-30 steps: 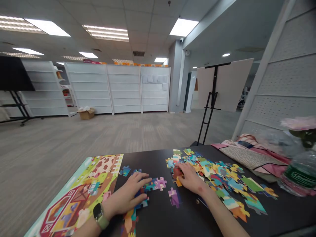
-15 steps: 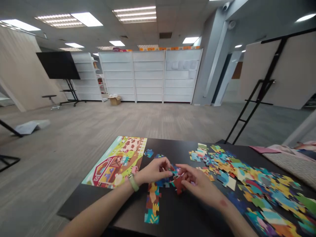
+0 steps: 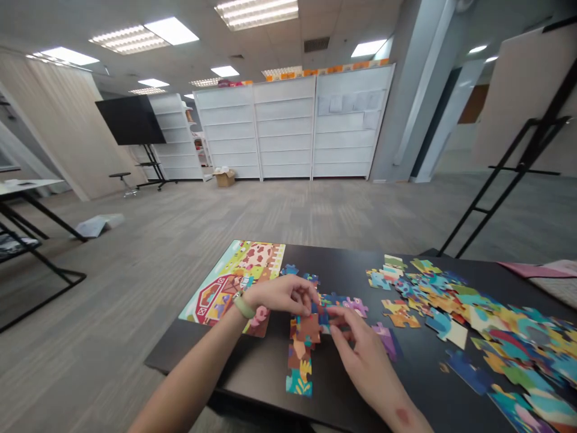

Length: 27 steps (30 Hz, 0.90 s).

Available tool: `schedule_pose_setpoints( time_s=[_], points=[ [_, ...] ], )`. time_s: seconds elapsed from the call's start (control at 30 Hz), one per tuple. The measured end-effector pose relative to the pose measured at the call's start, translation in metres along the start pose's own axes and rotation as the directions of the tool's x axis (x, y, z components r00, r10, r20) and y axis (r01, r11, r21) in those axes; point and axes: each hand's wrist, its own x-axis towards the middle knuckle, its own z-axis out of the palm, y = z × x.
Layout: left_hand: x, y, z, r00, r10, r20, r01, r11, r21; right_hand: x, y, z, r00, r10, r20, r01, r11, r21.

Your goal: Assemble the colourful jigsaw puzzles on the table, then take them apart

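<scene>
Beneath my left hand [image 3: 291, 296], a reddish-brown puzzle piece [image 3: 309, 329] lies over the joined pieces. The left thumb and fingertips are closed at its upper edge. My right hand [image 3: 358, 337] is just to the right, fingers bent and thumb apart, its fingertips close to the blue joined pieces. A joined strip of brown, orange and teal pieces [image 3: 300, 367] runs toward the table's near edge. Beyond the hands, a blue and pink joined part [image 3: 356, 305] shows; some of it is hidden by my fingers.
A farm picture sheet [image 3: 220, 300] lies left on the black table [image 3: 265, 379]. A large heap of loose pieces [image 3: 491, 319] covers the right side. Purple pieces [image 3: 385, 340] and an orange cluster [image 3: 401, 314] lie right of my hands. An easel [image 3: 509, 174] stands beyond.
The reddish-brown piece has moved from my right fingers leftward onto the joined strip, under my left fingertips. The view has turned slightly left, uncovering the purple pieces.
</scene>
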Motion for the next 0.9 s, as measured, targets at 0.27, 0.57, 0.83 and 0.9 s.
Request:
schedule_pose_setpoints(
  time_s=[0.27,0.57,0.83,0.9],
  points=[
    [-0.047,-0.023,0.001,0.977,-0.195,-0.090,0.212,0.943,0.255,-0.038,-0.003,0.007,0.986,-0.068,0.153,0.094,0.982,-0.166],
    [-0.050,-0.034,-0.007,0.957,-0.159,-0.241,0.240,0.902,0.358,-0.042,-0.023,0.006,0.921,-0.100,0.378,0.258,0.881,-0.397],
    [-0.039,-0.036,-0.002,0.940,0.001,-0.343,0.173,0.862,0.477,-0.041,-0.022,0.005,0.926,-0.140,0.350,0.278,0.880,-0.385],
    [-0.036,-0.037,0.000,0.943,0.029,-0.331,0.151,0.851,0.503,-0.041,-0.021,0.005,0.926,-0.145,0.349,0.283,0.878,-0.386]
  ],
)
